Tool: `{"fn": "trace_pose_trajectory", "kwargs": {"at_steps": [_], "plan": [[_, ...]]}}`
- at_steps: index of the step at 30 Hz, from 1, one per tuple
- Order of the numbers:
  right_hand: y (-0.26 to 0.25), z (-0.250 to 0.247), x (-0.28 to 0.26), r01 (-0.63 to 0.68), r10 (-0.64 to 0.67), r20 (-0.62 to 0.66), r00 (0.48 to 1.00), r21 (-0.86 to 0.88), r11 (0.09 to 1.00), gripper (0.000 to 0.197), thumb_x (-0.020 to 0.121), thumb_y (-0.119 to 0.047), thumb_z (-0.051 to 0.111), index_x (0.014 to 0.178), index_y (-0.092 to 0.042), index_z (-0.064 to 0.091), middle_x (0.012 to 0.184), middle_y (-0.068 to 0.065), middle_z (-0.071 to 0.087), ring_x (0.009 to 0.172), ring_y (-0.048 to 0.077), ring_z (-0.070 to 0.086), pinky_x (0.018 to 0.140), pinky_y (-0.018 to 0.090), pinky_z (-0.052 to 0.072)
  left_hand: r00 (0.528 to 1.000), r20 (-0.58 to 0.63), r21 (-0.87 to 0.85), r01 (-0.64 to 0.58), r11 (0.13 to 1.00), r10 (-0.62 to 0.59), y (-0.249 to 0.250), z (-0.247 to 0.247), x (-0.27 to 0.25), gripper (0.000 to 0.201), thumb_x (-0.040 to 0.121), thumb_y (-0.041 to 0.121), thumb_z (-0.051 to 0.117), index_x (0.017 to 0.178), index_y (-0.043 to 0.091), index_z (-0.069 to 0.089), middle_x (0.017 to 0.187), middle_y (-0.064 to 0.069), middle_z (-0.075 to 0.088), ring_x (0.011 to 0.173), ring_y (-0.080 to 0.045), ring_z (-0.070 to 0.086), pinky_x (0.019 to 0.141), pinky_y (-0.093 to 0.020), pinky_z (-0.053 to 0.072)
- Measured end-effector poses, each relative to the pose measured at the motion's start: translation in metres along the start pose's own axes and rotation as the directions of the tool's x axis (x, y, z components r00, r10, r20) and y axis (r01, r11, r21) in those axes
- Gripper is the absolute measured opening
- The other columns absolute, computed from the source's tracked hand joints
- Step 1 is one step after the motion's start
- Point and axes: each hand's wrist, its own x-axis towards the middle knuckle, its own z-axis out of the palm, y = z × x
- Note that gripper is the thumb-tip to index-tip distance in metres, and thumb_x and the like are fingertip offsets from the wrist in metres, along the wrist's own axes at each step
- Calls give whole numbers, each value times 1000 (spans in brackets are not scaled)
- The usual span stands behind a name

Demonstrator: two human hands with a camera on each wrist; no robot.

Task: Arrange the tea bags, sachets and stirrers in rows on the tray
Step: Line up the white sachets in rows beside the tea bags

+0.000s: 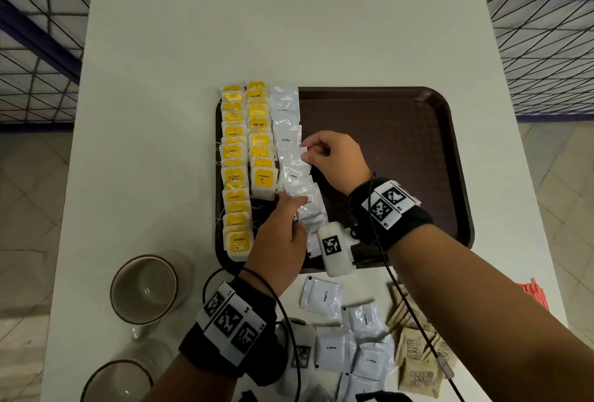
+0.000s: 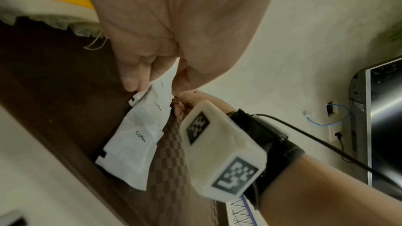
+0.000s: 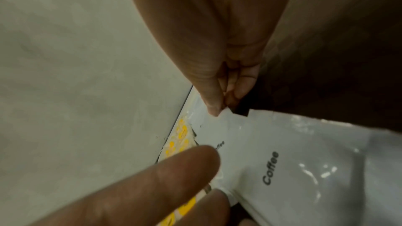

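A brown tray (image 1: 385, 144) lies on the white table (image 1: 225, 32). Two rows of yellow tea bags (image 1: 234, 170) fill its left side. Beside them runs an overlapping row of white coffee sachets (image 1: 286, 119). My right hand (image 1: 310, 152) pinches the top corner of a sachet (image 3: 239, 143) in the middle of that row. Just below, my left hand (image 1: 297, 200) holds the following sachet (image 2: 161, 92) between thumb and fingers (image 2: 132, 82). The lower end of the row is partly hidden by my left hand and the right wrist camera.
Loose coffee sachets (image 1: 321, 297) and brown sachets (image 1: 418, 353) lie on the table in front of the tray. Pink stirrers (image 1: 535, 295) sit at the right table edge. Two cups (image 1: 144, 289) stand at the near left. The tray's right half is bare.
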Motion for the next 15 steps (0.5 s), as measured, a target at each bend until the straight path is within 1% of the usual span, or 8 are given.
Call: {"fn": "trace_pose_trajectory", "kwargs": {"at_steps": [3,4,6,8,10,11,12,15], "plan": [[1,-1,1,-26,26,-12,1000,50,998,14,81,-9,64,94,-12,67,73,-2,68,70,5,62,78,27,54,1000,17,-17,18,1000,-17,0,1,-2,43,94,-1,41,133,15,47,149,-1,30,131,7,14,97,7,13],[1,-1,1,-31,32,-16,999,60,998,15,81,-8,62,96,-12,66,74,-3,69,72,6,64,80,30,55,1000,19,-18,19,1000,-19,0,1,-2,43,94,-1,41,133,15,46,146,3,30,132,6,14,97,7,12],[1,0,1,-41,42,-20,999,68,997,16,81,-7,62,96,-12,66,74,-3,69,74,9,65,81,35,56,1000,19,-16,17,1000,-16,0,2,-2,42,93,-2,41,133,12,47,134,12,32,127,8,18,94,9,13],[-2,2,2,-50,52,-31,998,72,996,14,79,-8,66,93,-11,65,78,4,70,72,12,64,80,36,56,1000,16,-20,18,1000,-18,0,3,-1,41,93,-2,41,132,11,48,128,14,34,123,9,24,94,7,17],[-5,4,5,-51,54,-47,997,58,997,15,77,-10,71,91,-10,64,78,7,69,69,13,62,76,33,56,999,20,-47,32,998,-31,-1,4,1,41,94,-1,41,131,13,48,132,11,39,126,4,30,105,-6,24],[-7,5,7,-50,52,-48,997,52,997,16,76,-10,73,89,-9,64,77,7,68,66,13,61,73,30,56,999,24,-60,39,997,-38,-2,5,1,40,94,0,41,131,14,48,133,11,39,127,2,32,108,-14,27],[-8,6,8,-48,50,-46,998,49,998,16,75,-10,74,87,-9,63,75,7,67,63,12,59,71,28,55,999,27,-68,48,997,-46,-2,5,1,41,94,0,41,131,15,48,131,12,39,126,2,33,109,-19,29],[-8,8,11,-39,40,-46,998,29,999,13,75,-5,72,83,-8,62,69,6,63,59,12,58,71,29,54,998,27,-82,62,995,-60,-2,5,2,41,94,0,41,132,16,47,126,17,36,120,7,32,105,-17,30]]}}
